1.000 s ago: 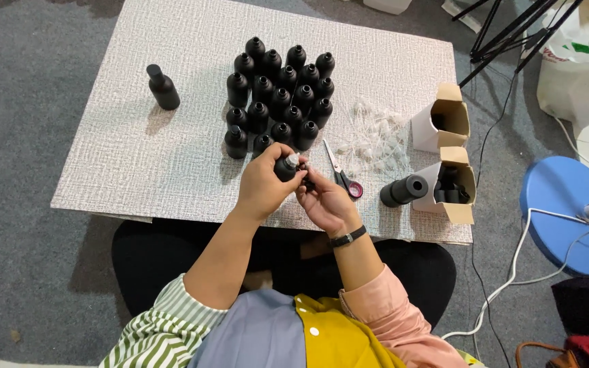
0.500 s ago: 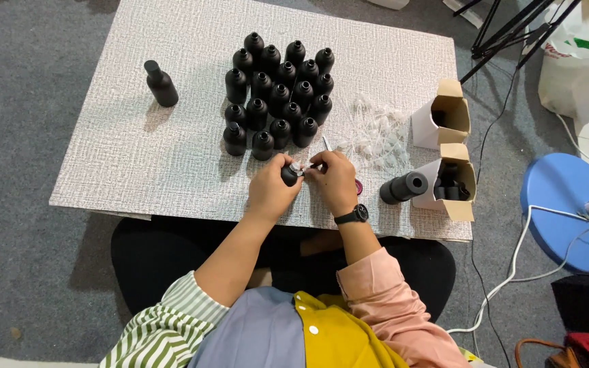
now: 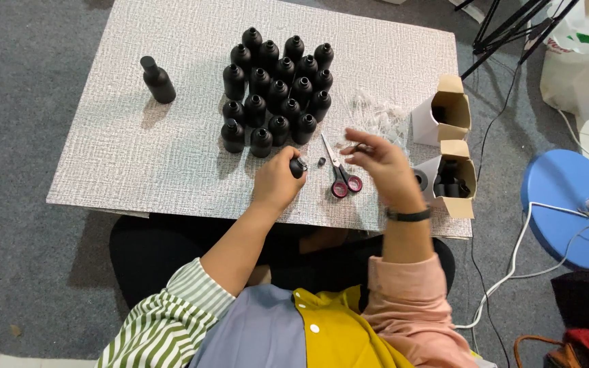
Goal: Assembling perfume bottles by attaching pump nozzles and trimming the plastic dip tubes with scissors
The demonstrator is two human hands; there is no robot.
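My left hand (image 3: pixel 277 180) grips a small black bottle (image 3: pixel 298 167) just above the pale textured board (image 3: pixel 172 157), in front of a cluster of several matching black bottles (image 3: pixel 277 85). My right hand (image 3: pixel 380 163) hovers to the right, fingers pinched around something tiny that I cannot make out. A small black cap (image 3: pixel 321 161) lies on the board between the hands. Red-handled scissors (image 3: pixel 341 174) lie just below my right hand's fingers.
A lone black bottle (image 3: pixel 157 80) stands at the board's left. A pile of clear plastic bits (image 3: pixel 376 116) lies behind my right hand. Two open cardboard boxes (image 3: pixel 444 112) (image 3: pixel 455 180) sit at the right edge. A blue stool (image 3: pixel 567 204) and cables lie on the grey carpet.
My right hand has come away from the bottle and moved right, uncovering the scissors and the small cap. My left hand keeps its hold on the bottle.
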